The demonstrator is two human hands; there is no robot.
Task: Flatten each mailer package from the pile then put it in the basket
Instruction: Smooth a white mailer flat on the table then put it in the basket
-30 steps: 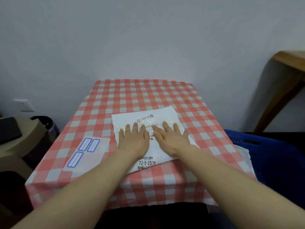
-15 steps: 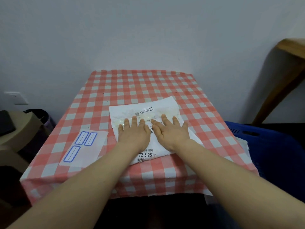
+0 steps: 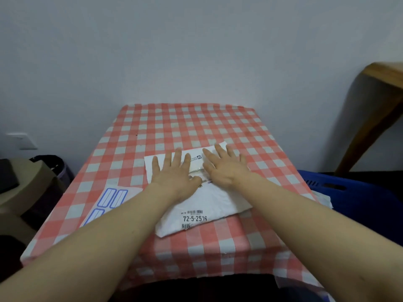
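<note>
A white mailer package (image 3: 202, 205) with a barcode label lies in the middle of the red-checked table (image 3: 187, 125). My left hand (image 3: 174, 173) presses flat on its far left part, fingers straight and spread. My right hand (image 3: 224, 166) presses flat on its far right part, fingers also straight. A second white mailer (image 3: 109, 201) with blue rectangles lies at the table's left, partly hidden by my left forearm. The blue basket (image 3: 349, 192) stands low at the right of the table, with something white (image 3: 325, 199) showing inside its near rim.
A wooden furniture leg (image 3: 370, 118) leans at the far right behind the basket. A beige stool or seat (image 3: 24, 192) and a dark bin (image 3: 54, 164) stand to the left of the table. A plain wall runs behind.
Both hands have slid away from me along the mailer, from its middle to its far end, staying flat. More of the label near me is uncovered.
</note>
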